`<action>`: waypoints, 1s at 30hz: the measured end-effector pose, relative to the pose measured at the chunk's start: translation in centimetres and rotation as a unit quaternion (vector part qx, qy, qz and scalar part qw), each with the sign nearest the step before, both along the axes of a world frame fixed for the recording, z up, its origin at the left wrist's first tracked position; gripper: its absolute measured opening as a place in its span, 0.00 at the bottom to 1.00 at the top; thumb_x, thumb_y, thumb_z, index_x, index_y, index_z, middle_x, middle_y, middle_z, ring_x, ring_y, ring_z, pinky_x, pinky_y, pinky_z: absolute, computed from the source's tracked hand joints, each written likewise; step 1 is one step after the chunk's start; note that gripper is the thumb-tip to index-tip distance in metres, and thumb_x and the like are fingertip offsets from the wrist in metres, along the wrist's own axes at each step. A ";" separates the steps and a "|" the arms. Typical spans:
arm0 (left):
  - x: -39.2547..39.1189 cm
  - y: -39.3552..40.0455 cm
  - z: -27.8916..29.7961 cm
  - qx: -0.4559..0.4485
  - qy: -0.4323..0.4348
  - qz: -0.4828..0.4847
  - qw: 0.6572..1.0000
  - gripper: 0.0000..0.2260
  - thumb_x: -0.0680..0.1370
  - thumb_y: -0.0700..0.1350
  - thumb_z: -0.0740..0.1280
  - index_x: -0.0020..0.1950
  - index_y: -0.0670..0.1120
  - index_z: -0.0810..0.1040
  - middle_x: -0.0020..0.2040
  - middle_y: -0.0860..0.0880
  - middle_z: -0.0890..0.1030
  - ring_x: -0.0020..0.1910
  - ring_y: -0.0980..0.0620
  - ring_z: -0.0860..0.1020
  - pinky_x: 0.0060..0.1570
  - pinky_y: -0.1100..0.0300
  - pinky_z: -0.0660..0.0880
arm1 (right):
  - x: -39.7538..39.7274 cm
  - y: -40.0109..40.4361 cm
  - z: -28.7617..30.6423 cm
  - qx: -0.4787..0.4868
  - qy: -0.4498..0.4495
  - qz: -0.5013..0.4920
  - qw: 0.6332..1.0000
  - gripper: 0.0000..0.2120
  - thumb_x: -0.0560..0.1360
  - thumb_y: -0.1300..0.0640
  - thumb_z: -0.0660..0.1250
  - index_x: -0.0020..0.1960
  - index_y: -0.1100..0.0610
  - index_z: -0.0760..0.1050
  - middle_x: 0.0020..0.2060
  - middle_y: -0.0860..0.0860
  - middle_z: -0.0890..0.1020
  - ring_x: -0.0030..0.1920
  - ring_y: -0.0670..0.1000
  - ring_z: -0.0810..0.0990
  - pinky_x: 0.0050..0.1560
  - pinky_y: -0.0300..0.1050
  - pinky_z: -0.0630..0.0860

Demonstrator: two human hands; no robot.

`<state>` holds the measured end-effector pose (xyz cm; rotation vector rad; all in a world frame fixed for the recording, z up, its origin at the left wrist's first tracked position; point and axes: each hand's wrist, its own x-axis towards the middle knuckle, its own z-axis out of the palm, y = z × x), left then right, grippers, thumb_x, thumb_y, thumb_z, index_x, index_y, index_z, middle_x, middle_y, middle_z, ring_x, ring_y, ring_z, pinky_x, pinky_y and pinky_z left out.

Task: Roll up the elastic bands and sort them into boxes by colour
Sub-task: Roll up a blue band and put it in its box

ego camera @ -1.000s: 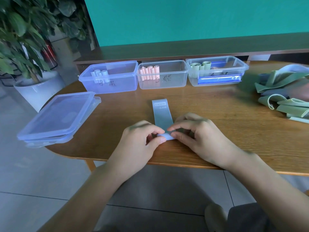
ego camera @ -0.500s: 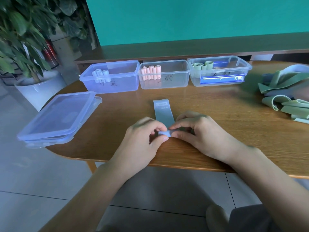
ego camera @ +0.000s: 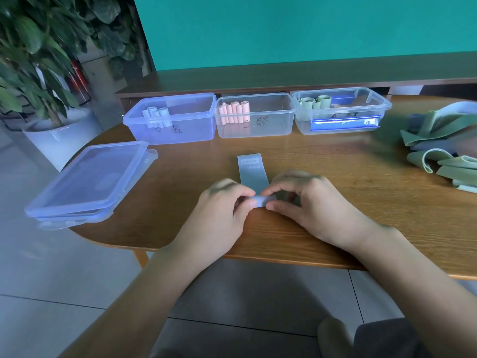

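A teal wall rises behind a wooden table, grey tiled floor, and a potted plant.

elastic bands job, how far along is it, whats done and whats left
Done: rolled bands already sit in all three boxes, pale ones in the left box, pink ones in the middle box, green ones in the right box. In hand: the left hand and right hand pinch the rolled near end of a blue-grey band, mostly still flat. Left: the loose pile of bands at the table's right.
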<state>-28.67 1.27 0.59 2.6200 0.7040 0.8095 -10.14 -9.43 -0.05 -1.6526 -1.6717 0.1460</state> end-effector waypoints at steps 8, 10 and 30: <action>0.2 0.3 0.1 0.003 -0.038 -0.006 0.999 0.05 0.77 0.42 0.72 0.51 0.50 0.82 0.47 0.58 0.79 0.45 0.61 0.74 0.44 0.75 0.67 | 0.6 0.8 0.0 -0.021 -0.048 -0.016 0.999 0.08 0.80 0.51 0.69 0.57 0.46 0.83 0.51 0.39 0.76 0.46 0.36 0.74 0.49 0.40 0.72; 0.3 0.3 0.1 -0.008 -0.022 -0.005 1.000 0.04 0.76 0.46 0.73 0.51 0.52 0.82 0.48 0.60 0.78 0.47 0.62 0.73 0.45 0.76 0.66 | 0.7 1.0 0.0 -0.029 -0.060 -0.017 0.998 0.10 0.80 0.50 0.68 0.59 0.46 0.83 0.53 0.41 0.76 0.47 0.37 0.74 0.51 0.43 0.74; -1.3 -0.8 0.3 -0.069 -0.025 0.014 0.997 0.06 0.76 0.48 0.73 0.52 0.54 0.80 0.41 0.68 0.76 0.49 0.64 0.75 0.43 0.76 0.68 | 0.2 -0.8 0.0 -0.011 -0.008 0.005 1.000 0.08 0.75 0.52 0.75 0.55 0.48 0.84 0.50 0.39 0.82 0.46 0.40 0.79 0.48 0.33 0.71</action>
